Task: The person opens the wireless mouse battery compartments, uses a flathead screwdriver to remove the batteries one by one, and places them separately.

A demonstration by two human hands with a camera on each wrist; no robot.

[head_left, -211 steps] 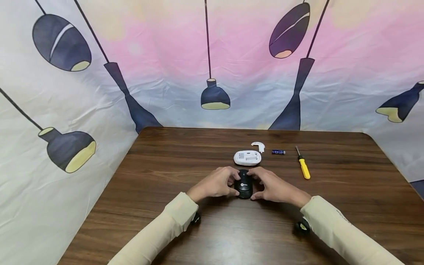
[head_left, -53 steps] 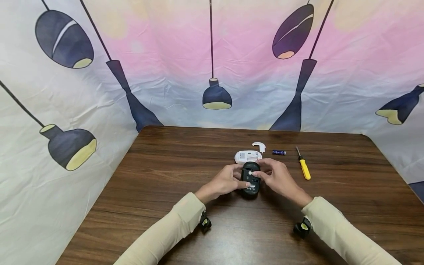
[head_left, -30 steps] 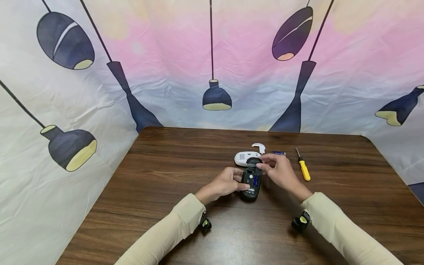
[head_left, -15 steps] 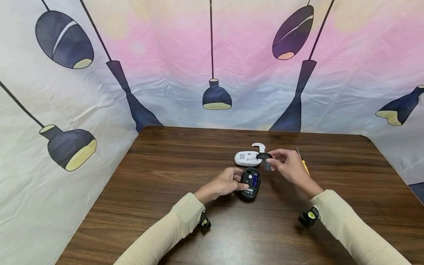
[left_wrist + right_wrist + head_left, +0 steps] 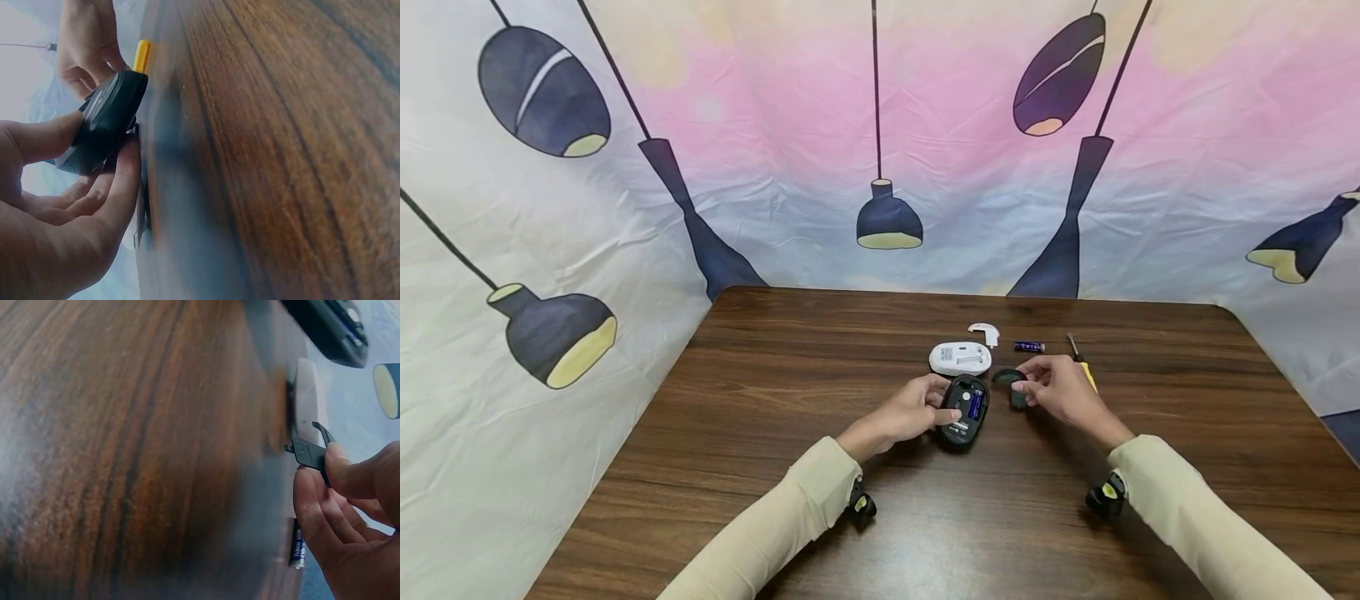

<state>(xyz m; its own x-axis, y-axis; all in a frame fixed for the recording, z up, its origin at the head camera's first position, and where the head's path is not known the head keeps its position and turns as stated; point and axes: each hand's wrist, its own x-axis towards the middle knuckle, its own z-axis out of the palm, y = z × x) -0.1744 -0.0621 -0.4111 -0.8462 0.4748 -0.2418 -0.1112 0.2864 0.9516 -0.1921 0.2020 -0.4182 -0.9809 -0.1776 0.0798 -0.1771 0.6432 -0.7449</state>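
Note:
My left hand [image 5: 906, 417] grips a black computer mouse [image 5: 964, 433], underside up, with the thumb across its bottom. A blue battery [image 5: 976, 404] lies in the mouse's uncovered compartment. In the left wrist view the mouse [image 5: 109, 119] is tilted and held off the table. Just to its right, my right hand [image 5: 1063, 392] pinches the black battery cover [image 5: 1018, 395] between thumb and fingers. The right wrist view shows this cover [image 5: 309, 455] with its curved end and flat tab, apart from the mouse.
Behind the hands a white mouse [image 5: 951, 358] lies underside up on the wooden table [image 5: 775, 375]. Its white cover [image 5: 988, 332], a loose blue battery [image 5: 1028, 346] and a yellow-handled screwdriver [image 5: 1081, 360] are farther back, the screwdriver partly behind my right hand.
The black mouse was turned underside up and its cover came off, exposing the battery. My right hand has carried the cover to the right, then lower toward the table.

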